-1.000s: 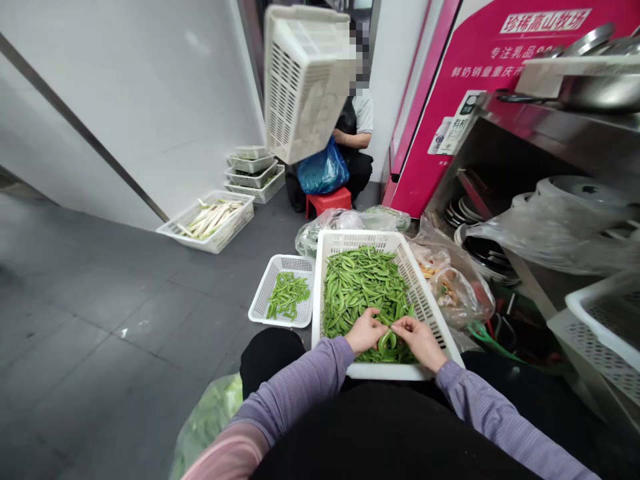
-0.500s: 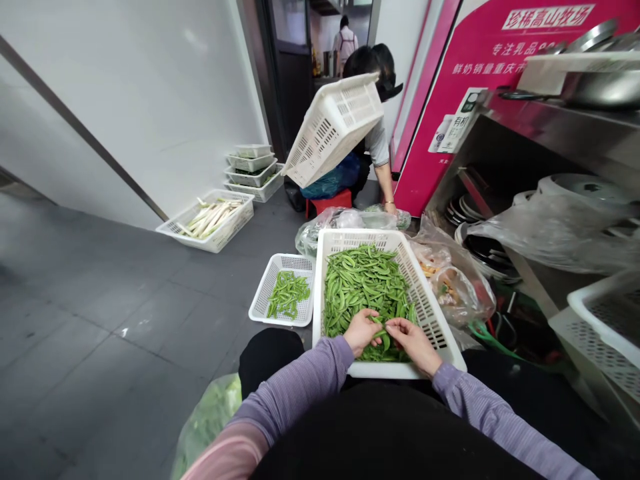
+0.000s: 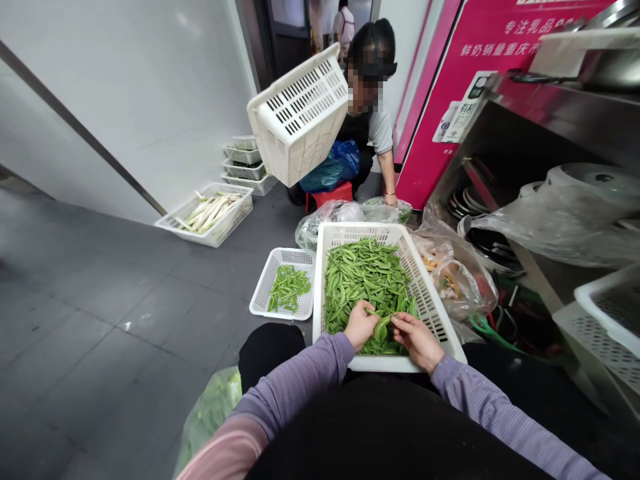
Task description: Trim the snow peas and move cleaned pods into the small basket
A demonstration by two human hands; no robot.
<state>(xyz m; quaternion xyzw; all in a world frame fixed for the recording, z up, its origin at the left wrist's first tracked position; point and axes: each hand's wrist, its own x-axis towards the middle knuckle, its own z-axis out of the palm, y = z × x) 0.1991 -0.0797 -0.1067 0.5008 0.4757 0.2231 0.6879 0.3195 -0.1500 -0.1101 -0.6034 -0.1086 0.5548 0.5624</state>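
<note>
A large white basket [image 3: 440,303] in front of me holds a heap of green pea pods [image 3: 365,273]. Over its near end, my left hand [image 3: 361,325] is closed on some green pods. My right hand [image 3: 417,340], just to the right, pinches the end of a flat green pod [image 3: 383,329] that stretches between both hands. To the left of the large basket, a smaller white basket [image 3: 257,297] on the floor contains a small pile of green pods [image 3: 289,288].
Ahead, a crouching person [image 3: 373,127] has a tilted white crate [image 3: 300,113] beside them. White stalks fill a basket [image 3: 220,233] at left, near stacked baskets [image 3: 245,170]. Plastic bags [image 3: 463,290] and a metal shelf [image 3: 560,120] stand at right.
The crate ahead has moved left and turned, and the person's head has lifted. My hands have drawn slightly apart, showing more of the pod between them.
</note>
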